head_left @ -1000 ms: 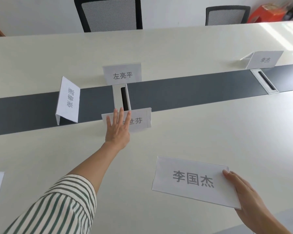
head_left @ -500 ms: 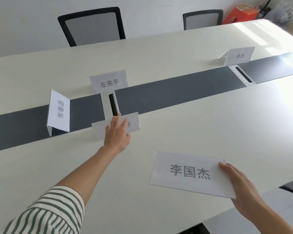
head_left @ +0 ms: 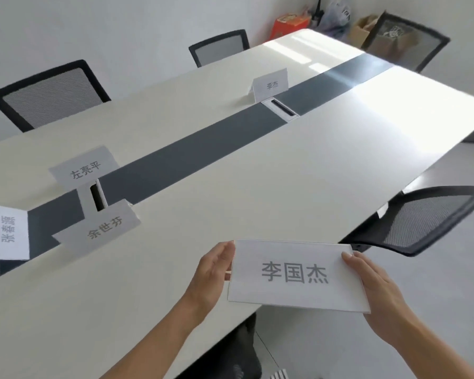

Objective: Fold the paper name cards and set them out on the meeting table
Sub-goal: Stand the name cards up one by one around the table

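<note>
I hold a folded white name card (head_left: 298, 277) printed 李国杰 over the near edge of the meeting table (head_left: 257, 187). My left hand (head_left: 212, 277) grips its left end and my right hand (head_left: 378, 291) grips its right end. Several folded cards stand along the table's dark centre strip: the 余世芬 card (head_left: 101, 228), the 左亮平 card (head_left: 84, 166), the 张春源 card (head_left: 7, 232) at the far left, and a far card (head_left: 271, 85) further down the table.
Two cable boxes (head_left: 95, 196) (head_left: 281, 108) sit in the dark strip (head_left: 203, 143). Black mesh chairs stand at the far side (head_left: 47, 94) (head_left: 219, 47), the right end (head_left: 402, 39) and the near side (head_left: 422, 220). Boxes and bags (head_left: 326, 20) lie in the far corner.
My left hand has let go of the 余世芬 card and come back to grip the left end of the 李国杰 card. The view has swung to the right along the table.
</note>
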{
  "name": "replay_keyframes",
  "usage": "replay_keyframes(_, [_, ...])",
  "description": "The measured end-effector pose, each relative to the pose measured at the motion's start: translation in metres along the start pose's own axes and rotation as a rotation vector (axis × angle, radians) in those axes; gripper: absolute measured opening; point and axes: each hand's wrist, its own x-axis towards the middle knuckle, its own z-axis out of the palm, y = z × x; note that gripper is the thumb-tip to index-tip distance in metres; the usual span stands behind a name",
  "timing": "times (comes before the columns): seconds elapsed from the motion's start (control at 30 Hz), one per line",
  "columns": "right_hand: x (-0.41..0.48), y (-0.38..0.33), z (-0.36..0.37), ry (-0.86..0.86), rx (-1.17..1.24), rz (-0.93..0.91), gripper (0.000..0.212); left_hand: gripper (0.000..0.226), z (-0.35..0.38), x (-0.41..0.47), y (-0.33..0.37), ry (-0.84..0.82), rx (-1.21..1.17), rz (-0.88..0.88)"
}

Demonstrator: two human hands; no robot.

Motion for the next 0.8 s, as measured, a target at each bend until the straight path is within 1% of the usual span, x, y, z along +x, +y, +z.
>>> replay_keyframes(0.07, [-0.008, -0.003, -0.045, 0.06, 0.027, 0.005, 0.02, 0.034, 0.053, -0.011, 0.002, -0.091, -0.079, -0.047])
replay_keyframes(0.1, [-0.011, -0.004, -0.068, 0.086, 0.034, 0.007, 0.021, 0.032, 0.079, -0.014, 0.003, -0.116, -0.102, -0.074])
replay_keyframes(0.17, [-0.019, -0.007, -0.112, 0.112, 0.043, -0.002, 0.026, 0.033, 0.127, -0.018, 0.004, -0.142, -0.123, -0.112])
replay_keyframes(0.27, [-0.031, -0.012, -0.173, 0.151, 0.072, 0.008, 0.029, 0.039, 0.191, -0.016, 0.013, -0.159, -0.146, -0.144])
replay_keyframes(0.33, [-0.037, -0.018, -0.207, 0.157, 0.102, 0.018, 0.025, 0.044, 0.227, -0.013, 0.021, -0.183, -0.161, -0.155])
replay_keyframes(0.37, [-0.035, -0.019, -0.223, 0.162, 0.116, 0.024, 0.024, 0.044, 0.242, -0.01, 0.025, -0.187, -0.166, -0.16])
replay_keyframes(0.53, [-0.012, -0.032, -0.284, 0.193, 0.128, 0.079, 0.036, 0.044, 0.3, 0.026, 0.038, -0.201, -0.152, -0.205])
replay_keyframes(0.67, [0.023, -0.052, -0.326, 0.108, 0.116, 0.098, 0.045, 0.046, 0.342, 0.073, 0.046, -0.195, -0.14, -0.227])
replay_keyframes(0.73, [0.046, -0.067, -0.344, 0.113, 0.097, 0.098, 0.042, 0.046, 0.365, 0.102, 0.052, -0.197, -0.148, -0.246])
replay_keyframes(0.8, [0.068, -0.084, -0.363, 0.168, 0.06, 0.097, 0.035, 0.047, 0.389, 0.134, 0.059, -0.213, -0.155, -0.267])
